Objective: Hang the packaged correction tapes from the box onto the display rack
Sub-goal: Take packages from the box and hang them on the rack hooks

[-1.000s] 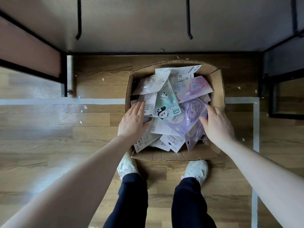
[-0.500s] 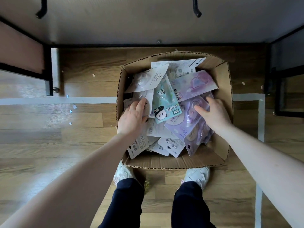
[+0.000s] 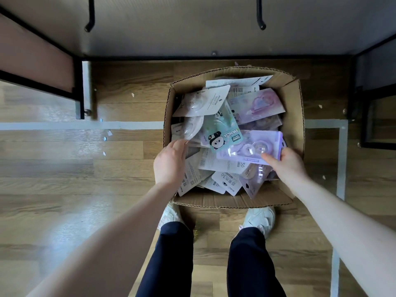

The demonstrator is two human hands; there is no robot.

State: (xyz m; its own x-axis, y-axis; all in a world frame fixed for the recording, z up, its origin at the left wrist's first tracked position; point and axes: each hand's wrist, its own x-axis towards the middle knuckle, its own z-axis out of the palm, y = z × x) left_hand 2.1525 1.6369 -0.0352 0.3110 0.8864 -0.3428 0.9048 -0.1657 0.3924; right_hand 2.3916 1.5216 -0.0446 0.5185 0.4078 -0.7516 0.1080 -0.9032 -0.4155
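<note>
Inside box (image 3: 293, 116), right hand (image 3: 286, 162) pinching purple pack (image 3: 252, 146)

"PANDA" is read, inverted, on the mint-green card-backed blister pack with a cartoon panda (image 3: 222, 133). "36" is printed on two white card backs (image 3: 227, 180) near the box front. Other print is illegible.

Wooden plank floor (image 3: 53, 168) marked with pale tape lines (image 3: 64, 125) and dotted with small paper scraps (image 3: 108, 133) (mostly at left). White sneakers (image 3: 260, 219) and dark trousers (image 3: 252, 264) at the near edge. Reddish panel (image 3: 32, 56) in a black frame (image 3: 78, 88) at upper left.
</note>
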